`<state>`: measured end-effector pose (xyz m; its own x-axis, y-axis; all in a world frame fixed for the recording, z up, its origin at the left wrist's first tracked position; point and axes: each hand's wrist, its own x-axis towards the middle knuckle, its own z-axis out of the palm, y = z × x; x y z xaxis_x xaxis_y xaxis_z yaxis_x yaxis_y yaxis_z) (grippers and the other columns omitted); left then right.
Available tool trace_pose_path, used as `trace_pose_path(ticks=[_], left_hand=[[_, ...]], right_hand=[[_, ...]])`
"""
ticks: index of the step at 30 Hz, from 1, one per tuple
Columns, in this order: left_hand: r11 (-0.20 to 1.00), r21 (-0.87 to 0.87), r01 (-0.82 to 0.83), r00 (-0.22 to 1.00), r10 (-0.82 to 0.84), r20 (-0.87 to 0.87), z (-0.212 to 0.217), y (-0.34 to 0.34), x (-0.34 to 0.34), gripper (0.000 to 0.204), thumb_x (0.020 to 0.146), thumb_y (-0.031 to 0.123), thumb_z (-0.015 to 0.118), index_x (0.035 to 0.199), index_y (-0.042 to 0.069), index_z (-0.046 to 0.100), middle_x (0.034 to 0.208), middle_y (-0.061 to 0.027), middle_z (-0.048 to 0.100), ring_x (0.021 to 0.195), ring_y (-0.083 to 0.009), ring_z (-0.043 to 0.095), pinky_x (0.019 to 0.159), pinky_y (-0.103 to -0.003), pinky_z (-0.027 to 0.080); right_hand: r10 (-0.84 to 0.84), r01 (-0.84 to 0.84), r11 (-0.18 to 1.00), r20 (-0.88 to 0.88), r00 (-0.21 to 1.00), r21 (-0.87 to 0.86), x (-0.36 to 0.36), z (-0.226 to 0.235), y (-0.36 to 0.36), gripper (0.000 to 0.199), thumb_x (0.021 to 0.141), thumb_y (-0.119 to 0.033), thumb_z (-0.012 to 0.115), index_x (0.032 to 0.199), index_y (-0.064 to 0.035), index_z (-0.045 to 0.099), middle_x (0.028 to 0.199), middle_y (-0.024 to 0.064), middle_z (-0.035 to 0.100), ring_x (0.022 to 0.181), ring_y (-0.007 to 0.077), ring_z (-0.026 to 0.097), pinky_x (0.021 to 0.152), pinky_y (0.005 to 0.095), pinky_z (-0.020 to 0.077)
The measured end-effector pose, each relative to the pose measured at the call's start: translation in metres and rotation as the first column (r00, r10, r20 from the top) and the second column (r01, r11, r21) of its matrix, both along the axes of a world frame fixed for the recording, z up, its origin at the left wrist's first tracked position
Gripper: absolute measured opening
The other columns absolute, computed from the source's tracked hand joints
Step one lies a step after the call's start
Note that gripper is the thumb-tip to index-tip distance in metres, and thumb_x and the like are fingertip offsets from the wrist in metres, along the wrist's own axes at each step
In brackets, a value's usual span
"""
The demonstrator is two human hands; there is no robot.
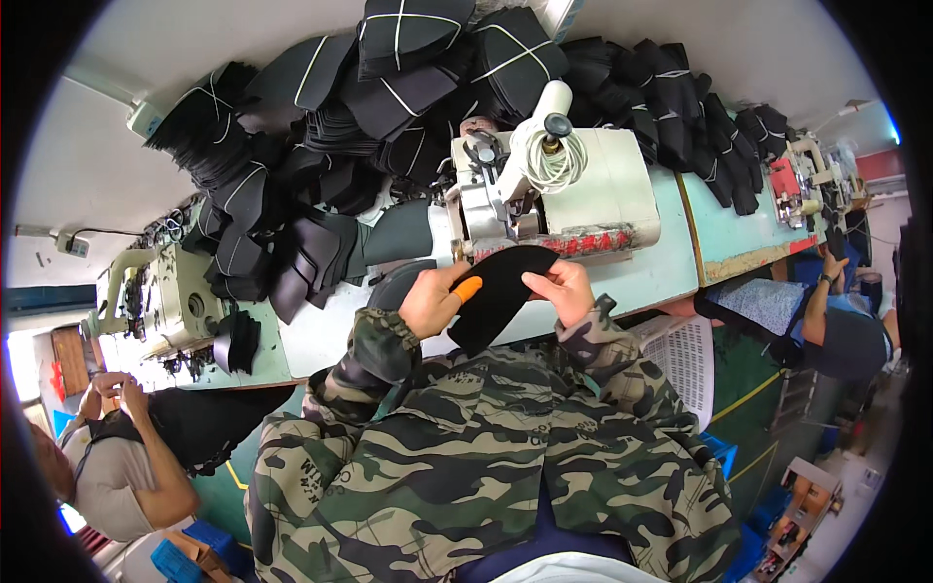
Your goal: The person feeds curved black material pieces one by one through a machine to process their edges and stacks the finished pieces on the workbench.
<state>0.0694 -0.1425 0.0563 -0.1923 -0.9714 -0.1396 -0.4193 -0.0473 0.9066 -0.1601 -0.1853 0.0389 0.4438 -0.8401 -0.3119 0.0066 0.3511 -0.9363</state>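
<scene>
A curved black fabric piece (502, 296) is held up in front of me, close to the table's near edge. My left hand (431, 303) pinches its left side and wears an orange finger cover (467, 289). At its upper right edge, my right hand (566, 291) grips the piece between thumb and fingers. Just beyond my hands stands a cream sewing machine (607, 185), with a coil of white cord (556, 163) hung on it. A dark grey curved piece (397, 282) lies on the table beside my left hand.
Bundles of black pieces (403, 39) tied with white string are heaped along the back of the pale table (671, 228). Loose dark pieces (311, 255) lie left of the machine. People work at machines on both sides. A white plastic basket (683, 364) stands below at right.
</scene>
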Motion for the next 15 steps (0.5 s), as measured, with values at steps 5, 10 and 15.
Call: trace_pose_path(ticks=[5, 10, 15], left_hand=[[0.963, -0.116, -0.243, 0.948, 0.261, 0.182, -0.012, -0.073, 0.038, 0.017, 0.084, 0.011, 0.057, 0.099, 0.002, 0.060, 0.080, -0.0152, 0.063, 0.074, -0.0231, 0.061, 0.066, -0.029, 0.047], [0.899, -0.433, 0.068, 0.905, 0.127, 0.406, -0.009, -0.146, 0.010, 0.031, 0.079, 0.027, 0.064, 0.102, 0.007, 0.058, 0.098, -0.0155, 0.061, 0.085, -0.0344, 0.060, 0.071, -0.044, 0.049], [0.899, -0.422, 0.122, 0.795, 0.166, 0.583, -0.026, -0.173, 0.001, 0.027, 0.074, 0.020, 0.063, 0.098, 0.008, 0.058, 0.088, -0.0166, 0.063, 0.079, -0.0345, 0.062, 0.067, -0.043, 0.050]], right_hand=[[-0.067, -0.608, 0.574, -0.772, 0.632, -0.548, 0.037, 0.012, -0.004, 0.011, 0.079, -0.017, 0.056, 0.085, -0.0079, 0.059, 0.080, 0.0095, 0.062, 0.072, 0.0289, 0.062, 0.063, 0.0388, 0.0494], [-0.238, -0.776, 0.356, -0.854, 0.464, -0.521, 0.074, 0.010, -0.017, 0.014, 0.074, -0.015, 0.055, 0.083, -0.0040, 0.058, 0.111, 0.0152, 0.055, 0.069, 0.0262, 0.064, 0.057, 0.0413, 0.0512], [-0.386, -0.780, 0.344, -0.836, 0.390, -0.523, 0.073, -0.010, -0.015, 0.013, 0.072, -0.016, 0.056, 0.080, -0.0059, 0.056, 0.124, 0.0229, 0.048, 0.052, 0.0247, 0.062, 0.051, 0.0375, 0.0487]])
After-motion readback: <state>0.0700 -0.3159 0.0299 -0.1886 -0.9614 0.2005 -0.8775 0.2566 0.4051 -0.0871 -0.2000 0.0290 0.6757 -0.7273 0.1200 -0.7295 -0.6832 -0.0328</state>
